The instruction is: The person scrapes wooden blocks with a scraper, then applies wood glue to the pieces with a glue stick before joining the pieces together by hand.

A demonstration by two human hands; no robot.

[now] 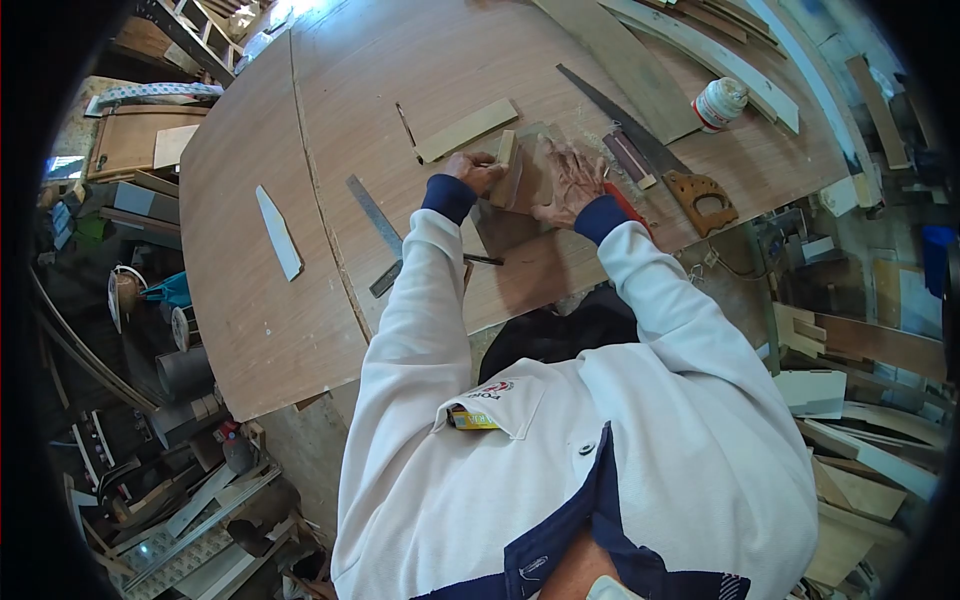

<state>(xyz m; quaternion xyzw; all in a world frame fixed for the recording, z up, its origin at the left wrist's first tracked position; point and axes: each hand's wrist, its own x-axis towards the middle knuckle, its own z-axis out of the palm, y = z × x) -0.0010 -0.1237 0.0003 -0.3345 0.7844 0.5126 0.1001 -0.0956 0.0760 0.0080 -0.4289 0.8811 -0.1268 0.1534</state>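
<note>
My left hand (475, 172) is closed on a small wooden block (508, 155), which stands on edge at the near middle of the table. My right hand (573, 185) lies palm down just to its right, fingers stretched out, on a flat brownish piece (537, 172) whose kind I cannot make out. Close to the right fingers are a dark reddish block (628, 160) and a red thing (625, 203), partly covered by the hand and cuff. A pale wooden strip (467, 131) lies beyond the left hand. The try square (375, 218) is beside my left sleeve, partly covered.
A handsaw (652, 150) with a wooden handle lies on the right. Behind it are a long board (628, 62) and a white jar (720, 104). A white pointed offcut (278, 232) lies on the left of the table (235, 300). Timber scraps crowd both sides.
</note>
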